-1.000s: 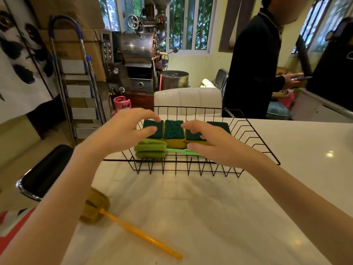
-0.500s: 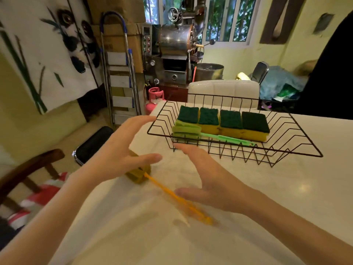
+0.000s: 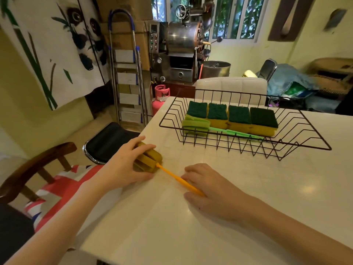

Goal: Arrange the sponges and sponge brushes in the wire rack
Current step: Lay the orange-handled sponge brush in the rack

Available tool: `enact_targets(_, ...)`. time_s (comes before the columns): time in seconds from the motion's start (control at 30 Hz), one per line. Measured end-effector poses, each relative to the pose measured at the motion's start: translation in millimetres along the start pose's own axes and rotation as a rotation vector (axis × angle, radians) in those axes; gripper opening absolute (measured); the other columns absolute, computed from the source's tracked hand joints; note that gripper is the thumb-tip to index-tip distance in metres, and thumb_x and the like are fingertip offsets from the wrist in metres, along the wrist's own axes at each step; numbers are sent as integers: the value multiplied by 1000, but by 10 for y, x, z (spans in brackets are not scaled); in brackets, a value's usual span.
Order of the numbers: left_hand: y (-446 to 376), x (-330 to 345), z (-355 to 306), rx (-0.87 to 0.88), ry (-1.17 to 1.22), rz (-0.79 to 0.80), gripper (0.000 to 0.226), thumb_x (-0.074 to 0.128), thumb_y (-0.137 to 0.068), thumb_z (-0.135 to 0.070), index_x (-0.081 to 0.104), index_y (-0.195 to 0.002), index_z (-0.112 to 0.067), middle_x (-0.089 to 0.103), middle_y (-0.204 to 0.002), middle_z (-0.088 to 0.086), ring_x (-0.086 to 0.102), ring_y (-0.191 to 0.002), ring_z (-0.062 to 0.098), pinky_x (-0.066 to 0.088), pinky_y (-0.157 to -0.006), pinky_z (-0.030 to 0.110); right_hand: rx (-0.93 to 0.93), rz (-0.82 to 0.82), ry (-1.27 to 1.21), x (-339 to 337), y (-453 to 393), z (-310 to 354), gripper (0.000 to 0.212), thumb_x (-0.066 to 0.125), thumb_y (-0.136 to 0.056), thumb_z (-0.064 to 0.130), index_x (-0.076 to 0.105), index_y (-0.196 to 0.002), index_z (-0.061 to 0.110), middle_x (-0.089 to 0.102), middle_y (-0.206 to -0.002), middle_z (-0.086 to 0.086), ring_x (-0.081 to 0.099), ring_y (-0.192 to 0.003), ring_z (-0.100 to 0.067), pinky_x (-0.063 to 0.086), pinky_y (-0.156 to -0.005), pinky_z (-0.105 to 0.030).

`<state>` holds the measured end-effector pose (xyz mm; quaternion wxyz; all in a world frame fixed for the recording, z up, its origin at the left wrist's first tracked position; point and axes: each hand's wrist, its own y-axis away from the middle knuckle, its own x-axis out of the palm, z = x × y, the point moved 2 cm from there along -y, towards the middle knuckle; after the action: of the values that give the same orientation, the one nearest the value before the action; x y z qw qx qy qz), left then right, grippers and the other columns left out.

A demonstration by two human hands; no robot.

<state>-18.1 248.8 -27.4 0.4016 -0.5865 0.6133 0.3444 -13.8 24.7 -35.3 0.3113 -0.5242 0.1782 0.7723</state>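
Observation:
A black wire rack stands on the white table. Inside it, several yellow sponges with dark green tops sit in a row, and a green sponge brush lies along their front. A yellow sponge brush with an orange handle lies on the table near its left edge, outside the rack. My left hand wraps over its sponge head. My right hand rests on the orange handle, fingers curled around its end.
A black stool and a wooden chair with a red, white and blue cushion stand left of the table. A white chair back rises behind the rack. A stepladder, a pink gas cylinder and a metal machine lie farther back.
Both hands have left the rack and come down to the yellow sponge brush, the left onto its head, the right onto its handle. The view has swung left.

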Motion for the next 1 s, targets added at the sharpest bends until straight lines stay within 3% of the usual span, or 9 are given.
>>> enact_targets(0.1, -26, -14, -35, 9, -36, -7, 68, 72, -67, -42, 38, -127, -41, 23, -147, -6, 25, -133, 17, 29, -108, 34, -23, -74, -30, 26, 2, -31, 34, 45, -90, 20, 52, -123, 18, 44, -136, 2, 30, -129, -9, 23, -102, -14)
enact_targets(0.23, -50, -108, -138, 16, -61, -21, 64, 72, -65, -46, 45, -122, -38, 35, -138, -7, 35, -124, 14, 37, -101, 33, 29, -107, -73, -5, 3, -85, 34, 44, -88, 12, 55, -120, 14, 41, -138, 3, 33, -127, -8, 15, -85, 7)
enact_targets(0.33, -60, -231, -255, 24, -114, -67, 60, 72, -64, -49, 48, -118, -37, 43, -127, -8, 40, -109, 9, 42, -90, 29, 76, -146, -106, -186, -3, -98, 29, 48, -89, 13, 59, -116, 15, 50, -127, 3, 48, -109, -9, 31, -78, 1)
enact_targets(0.47, -92, -389, -453, 27, -144, -131, 61, 72, -63, -49, 50, -117, -33, 45, -115, -9, 41, -99, 9, 39, -81, 25, 140, -165, -143, -478, 31, -84, 26, 51, -88, 15, 62, -111, 21, 65, -98, 2, 55, -82, -12, 48, -72, -22)
enact_targets(0.53, -116, -455, -562, 34, -139, -171, 63, 72, -62, -49, 49, -118, -32, 46, -117, -7, 41, -98, 9, 42, -83, 28, 164, -198, -157, -600, 53, -90, 25, 53, -87, 16, 63, -109, 21, 63, -88, 3, 55, -76, -12, 46, -66, -22)
enact_targets(0.67, -286, -569, -804, 111, -115, -271, 62, 72, -63, -49, 50, -119, -32, 48, -121, -3, 39, -98, 9, 41, -84, 30, 187, -309, -179, -891, 87, -190, 21, 58, -85, 15, 66, -103, 20, 65, -87, -1, 58, -80, -17, 50, -72, -29)
enact_targets(0.83, -612, -644, -1082, 232, -37, -366, 59, 74, -62, -44, 54, -115, -29, 50, -120, -1, 39, -100, 9, 38, -85, 31, 214, -423, -174, -1232, 127, -406, 13, 60, -84, 20, 67, -94, 24, 63, -73, 8, 54, -63, -9, 44, -55, -13)
enact_targets(1.0, -940, -649, -1328, 320, 36, -445, 59, 75, -63, -42, 53, -116, -29, 49, -123, -1, 44, -109, 17, 42, -89, 36, 241, -541, -177, -1494, 148, -623, 13, 59, -85, 24, 67, -94, 27, 60, -65, 1, 49, -57, -13, 37, -49, -13)
